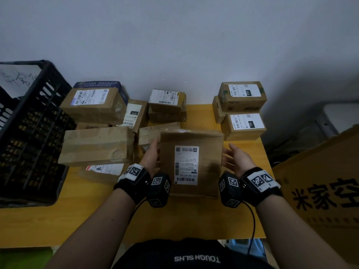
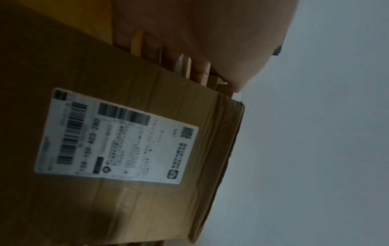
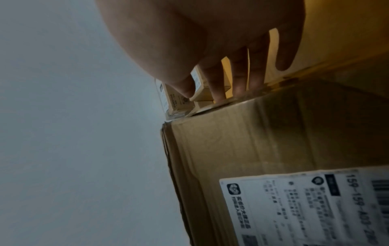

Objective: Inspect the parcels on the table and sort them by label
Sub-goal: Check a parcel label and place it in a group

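Dim, bluish room light throughout; both wrist views are blurred and shadowed, the head view bowed at its edges.

Head view looks down; both wrist views closely share the labelled parcel [image 2: 130, 149].

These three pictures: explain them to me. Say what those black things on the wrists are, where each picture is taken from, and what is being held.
No machine here: a person sorts parcels. The black wrist bands carry cameras. The wide picture comes from a head camera; the other two look along each hand. The left hand presses straight fingers against one side of the labelled box; the right hand is open at the other side, and whether it touches is unclear. Other parcels, such as the one marked 150, lie on the yellow table beside a black crate.
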